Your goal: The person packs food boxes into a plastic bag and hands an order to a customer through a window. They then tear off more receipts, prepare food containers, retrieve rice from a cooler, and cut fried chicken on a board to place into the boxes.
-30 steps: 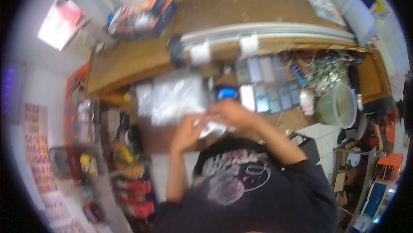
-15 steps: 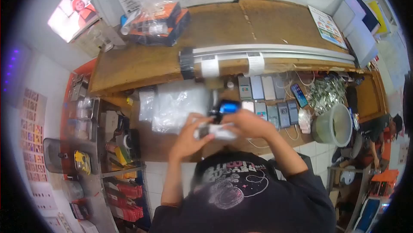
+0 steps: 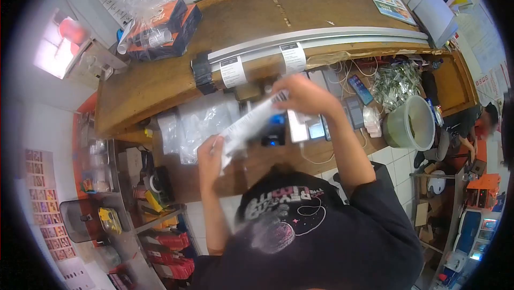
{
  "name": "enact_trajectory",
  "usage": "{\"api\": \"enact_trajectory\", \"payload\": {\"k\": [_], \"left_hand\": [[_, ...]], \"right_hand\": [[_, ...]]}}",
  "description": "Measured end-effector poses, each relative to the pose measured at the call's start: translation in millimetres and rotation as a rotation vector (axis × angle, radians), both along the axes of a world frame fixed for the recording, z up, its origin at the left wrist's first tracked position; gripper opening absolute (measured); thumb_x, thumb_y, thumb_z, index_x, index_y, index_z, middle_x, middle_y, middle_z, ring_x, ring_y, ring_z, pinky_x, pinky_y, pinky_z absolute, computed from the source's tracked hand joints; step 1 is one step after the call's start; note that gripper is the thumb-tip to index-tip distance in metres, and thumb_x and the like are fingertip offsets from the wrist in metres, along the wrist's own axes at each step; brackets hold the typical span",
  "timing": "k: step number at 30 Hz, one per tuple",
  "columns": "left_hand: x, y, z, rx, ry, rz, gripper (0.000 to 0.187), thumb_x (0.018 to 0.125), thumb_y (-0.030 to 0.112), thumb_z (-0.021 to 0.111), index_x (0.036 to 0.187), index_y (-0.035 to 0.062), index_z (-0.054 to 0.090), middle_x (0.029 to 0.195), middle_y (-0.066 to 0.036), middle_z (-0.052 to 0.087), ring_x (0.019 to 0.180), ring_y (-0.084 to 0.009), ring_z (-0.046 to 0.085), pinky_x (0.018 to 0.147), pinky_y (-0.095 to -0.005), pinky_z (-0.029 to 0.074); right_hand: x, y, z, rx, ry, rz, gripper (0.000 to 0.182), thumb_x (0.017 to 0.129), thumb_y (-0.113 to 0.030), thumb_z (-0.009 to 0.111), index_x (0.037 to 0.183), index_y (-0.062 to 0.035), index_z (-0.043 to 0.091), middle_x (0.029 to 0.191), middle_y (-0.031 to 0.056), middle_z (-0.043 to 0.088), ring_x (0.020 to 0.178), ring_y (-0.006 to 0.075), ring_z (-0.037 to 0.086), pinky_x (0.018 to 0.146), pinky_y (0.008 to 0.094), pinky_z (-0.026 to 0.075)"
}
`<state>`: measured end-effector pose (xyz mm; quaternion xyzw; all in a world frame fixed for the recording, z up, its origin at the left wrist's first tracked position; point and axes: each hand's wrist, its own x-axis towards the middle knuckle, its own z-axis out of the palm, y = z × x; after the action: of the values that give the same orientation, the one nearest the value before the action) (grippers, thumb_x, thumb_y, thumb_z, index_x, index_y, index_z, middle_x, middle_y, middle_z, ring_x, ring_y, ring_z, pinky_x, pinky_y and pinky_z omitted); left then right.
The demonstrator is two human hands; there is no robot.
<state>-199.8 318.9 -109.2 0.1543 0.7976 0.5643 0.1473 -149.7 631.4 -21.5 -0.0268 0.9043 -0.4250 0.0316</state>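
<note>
A white printed paper strip (image 3: 249,124) is stretched slantwise between both hands above the desk. My left hand (image 3: 210,157) pinches its lower left end, and my right hand (image 3: 304,94) grips its upper right end. Below the strip stands a small black device (image 3: 274,132) with blue lights, partly covered. Clear plastic bags (image 3: 201,124) lie to the left of the strip. Several phones are right of the device, among them a white one (image 3: 298,127) partly under my right forearm.
A metal rail (image 3: 321,35) with paper labels runs along the raised wooden shelf (image 3: 230,19). At the right are a translucent bucket (image 3: 409,129), a heap of shiny strips (image 3: 397,84) and a phone (image 3: 360,89). Farther right a person (image 3: 468,124) is partly visible.
My right hand has moved up and away from my left hand, and the white paper is now stretched out between them. The head view has shifted.
</note>
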Motion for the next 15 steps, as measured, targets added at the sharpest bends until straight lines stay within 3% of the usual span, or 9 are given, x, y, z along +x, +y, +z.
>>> {"api": "enact_trajectory", "payload": {"k": [2, 4, 5, 8, 10, 11, 12, 14, 15], "left_hand": [[-4, 12, -14, 0.049, 0.016, 0.024, 0.028, 0.099, 0.021, 0.056, 0.104, -0.0041, 0.068, 0.087, -0.006, 0.066, 0.082, -0.0117, 0.057, 0.076, -0.0284, 0.046], [-10, 24, -29, 0.131, -0.033, 0.111, 0.028, 0.099, 0.021, 0.056, 0.103, -0.0043, 0.068, 0.086, -0.007, 0.066, 0.082, -0.0115, 0.056, 0.075, -0.0294, 0.047], [-10, 30, -32, 0.151, -0.078, 0.087, 0.030, 0.097, 0.023, 0.059, 0.103, -0.0052, 0.067, 0.088, -0.009, 0.068, 0.084, -0.0144, 0.059, 0.077, -0.0314, 0.048], [-7, 38, -87, 0.051, -0.048, 0.022, 0.034, 0.095, 0.027, 0.063, 0.101, -0.0059, 0.068, 0.090, -0.013, 0.070, 0.086, -0.0194, 0.062, 0.080, -0.0331, 0.048], [5, 58, -59, -0.066, -0.066, -0.066, 0.036, 0.093, 0.030, 0.066, 0.098, -0.0055, 0.070, 0.091, -0.017, 0.070, 0.088, -0.0240, 0.064, 0.082, -0.0341, 0.048], [10, 61, -84, 0.043, -0.124, -0.084, 0.033, 0.093, 0.028, 0.065, 0.094, -0.0050, 0.071, 0.089, -0.017, 0.070, 0.087, -0.0232, 0.064, 0.081, -0.0339, 0.048], [13, 62, -77, 0.042, -0.129, -0.097, 0.033, 0.093, 0.028, 0.065, 0.094, -0.0050, 0.071, 0.089, -0.017, 0.070, 0.087, -0.0232, 0.064, 0.081, -0.0339, 0.048], [22, 68, -48, 0.037, -0.050, -0.268, 0.028, 0.098, 0.024, 0.060, 0.096, -0.0015, 0.070, 0.084, -0.002, 0.068, 0.075, -0.0085, 0.057, 0.068, -0.0241, 0.045], [22, 68, -44, 0.011, -0.105, -0.299, 0.028, 0.099, 0.024, 0.059, 0.095, -0.0009, 0.070, 0.083, -0.002, 0.068, 0.072, -0.0068, 0.055, 0.064, -0.0231, 0.043]], "right_hand": [[-14, 4, 10, 0.034, 0.053, -0.041, 0.018, 0.079, -0.011, 0.075, 0.092, -0.0004, 0.069, 0.086, 0.0185, 0.070, 0.080, 0.0227, 0.069, 0.071, 0.0364, 0.053], [-38, 3, 18, -0.064, 0.193, -0.243, 0.026, 0.079, -0.011, 0.074, 0.101, -0.0013, 0.064, 0.091, 0.0190, 0.070, 0.086, 0.0271, 0.069, 0.075, 0.0381, 0.052], [-49, 1, 15, -0.067, 0.194, -0.232, 0.026, 0.079, -0.011, 0.074, 0.101, -0.0013, 0.064, 0.091, 0.0190, 0.070, 0.086, 0.0271, 0.069, 0.075, 0.0381, 0.052], [-74, -3, -12, 0.099, 0.411, -0.355, 0.033, 0.080, -0.012, 0.073, 0.108, -0.0026, 0.057, 0.097, 0.0190, 0.068, 0.092, 0.0324, 0.066, 0.079, 0.0411, 0.051], [-86, 4, -17, 0.190, 0.523, -0.275, 0.034, 0.081, -0.014, 0.073, 0.108, -0.0050, 0.055, 0.101, 0.0168, 0.064, 0.096, 0.0368, 0.064, 0.083, 0.0442, 0.050], [-81, 1, -16, 0.235, 0.493, -0.324, 0.031, 0.082, -0.015, 0.072, 0.108, -0.0065, 0.058, 0.107, 0.0145, 0.058, 0.090, 0.0371, 0.065, 0.081, 0.0451, 0.051], [-76, -4, -13, 0.239, 0.486, -0.336, 0.031, 0.082, -0.015, 0.072, 0.108, -0.0065, 0.058, 0.107, 0.0145, 0.058, 0.090, 0.0371, 0.065, 0.081, 0.0451, 0.051], [-67, -14, -9, 0.273, 0.444, -0.417, 0.030, 0.083, -0.016, 0.070, 0.109, -0.0071, 0.060, 0.115, 0.0138, 0.052, 0.086, 0.0368, 0.066, 0.076, 0.0455, 0.054], [-68, -17, -18, 0.308, 0.505, -0.417, 0.029, 0.084, -0.016, 0.069, 0.110, -0.0070, 0.062, 0.120, 0.0143, 0.049, 0.079, 0.0354, 0.067, 0.067, 0.0441, 0.056]]}}
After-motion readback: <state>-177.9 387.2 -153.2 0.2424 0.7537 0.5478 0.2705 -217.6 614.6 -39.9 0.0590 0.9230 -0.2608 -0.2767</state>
